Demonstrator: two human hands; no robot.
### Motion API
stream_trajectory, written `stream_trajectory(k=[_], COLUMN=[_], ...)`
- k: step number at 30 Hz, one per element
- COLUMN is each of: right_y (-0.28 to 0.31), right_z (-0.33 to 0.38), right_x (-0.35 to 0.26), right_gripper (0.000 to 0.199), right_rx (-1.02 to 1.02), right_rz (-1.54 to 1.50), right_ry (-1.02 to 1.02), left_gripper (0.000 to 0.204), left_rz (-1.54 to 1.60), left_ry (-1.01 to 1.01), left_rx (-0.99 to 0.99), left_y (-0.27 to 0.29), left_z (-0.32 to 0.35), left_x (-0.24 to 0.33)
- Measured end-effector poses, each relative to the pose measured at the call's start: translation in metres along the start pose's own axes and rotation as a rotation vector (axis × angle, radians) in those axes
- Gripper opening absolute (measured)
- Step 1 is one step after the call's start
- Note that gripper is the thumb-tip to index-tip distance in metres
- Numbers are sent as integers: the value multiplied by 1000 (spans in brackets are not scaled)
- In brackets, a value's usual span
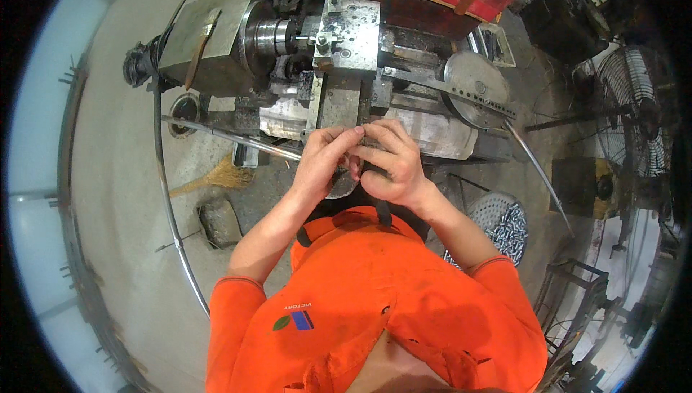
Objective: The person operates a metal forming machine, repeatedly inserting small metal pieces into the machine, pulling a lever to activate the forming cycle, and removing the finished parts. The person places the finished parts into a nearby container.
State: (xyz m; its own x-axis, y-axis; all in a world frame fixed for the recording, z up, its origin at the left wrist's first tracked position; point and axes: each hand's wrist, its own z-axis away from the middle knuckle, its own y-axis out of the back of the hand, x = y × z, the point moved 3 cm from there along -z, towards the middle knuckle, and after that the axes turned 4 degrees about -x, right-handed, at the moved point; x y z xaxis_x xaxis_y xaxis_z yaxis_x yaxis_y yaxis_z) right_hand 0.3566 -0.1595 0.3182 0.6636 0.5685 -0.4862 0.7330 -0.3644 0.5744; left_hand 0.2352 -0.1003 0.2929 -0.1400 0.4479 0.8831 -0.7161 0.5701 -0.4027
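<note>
Close in front of my waist, my left hand (322, 160) and my right hand (396, 160) meet at their fingertips. Both have bent, closed fingers. If something small is pinched between them, the fingers hide it. Just beyond is a greasy metal lathe; its slide (341, 101) lies nearest my fingertips. Farther back on it is a pitted steel tool block (358, 33) with bolts. To the block's left, the round chuck (261, 38) faces it, with a thin bright rod between them.
A wooden-handled brush (200, 54) lies on the headstock (189, 69). Long lever bars (238, 139) reach out left and right, one by a round disc (476, 79). A perforated basin (484, 208) of small metal parts (511, 234) stands low right, a straw broom (225, 175) left, a fan (631, 112) far right.
</note>
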Motion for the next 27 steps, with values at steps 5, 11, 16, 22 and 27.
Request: stream_trajectory(k=[5, 11, 16, 22, 27], right_y=[1, 2, 0, 4, 3], right_z=[8, 14, 20, 12, 16], right_x=[7, 14, 19, 9, 12], right_gripper=[35, 39, 39, 38, 38], right_rx=[-34, -47, -23, -83, -91], right_rz=[-181, -276, -311, -173, -163], right_ry=[-103, -163, -172, -119, -136], left_gripper=[32, 34, 36, 33, 33], left_rz=[75, 90, 134, -115, -73], left_ry=[41, 74, 52, -9, 26], left_rx=[6, -24, -38, -2, 8], left_y=[0, 1, 1, -2, -2], left_z=[1, 2, 3, 1, -1], left_x=[-2, -6, -7, -7, -6])
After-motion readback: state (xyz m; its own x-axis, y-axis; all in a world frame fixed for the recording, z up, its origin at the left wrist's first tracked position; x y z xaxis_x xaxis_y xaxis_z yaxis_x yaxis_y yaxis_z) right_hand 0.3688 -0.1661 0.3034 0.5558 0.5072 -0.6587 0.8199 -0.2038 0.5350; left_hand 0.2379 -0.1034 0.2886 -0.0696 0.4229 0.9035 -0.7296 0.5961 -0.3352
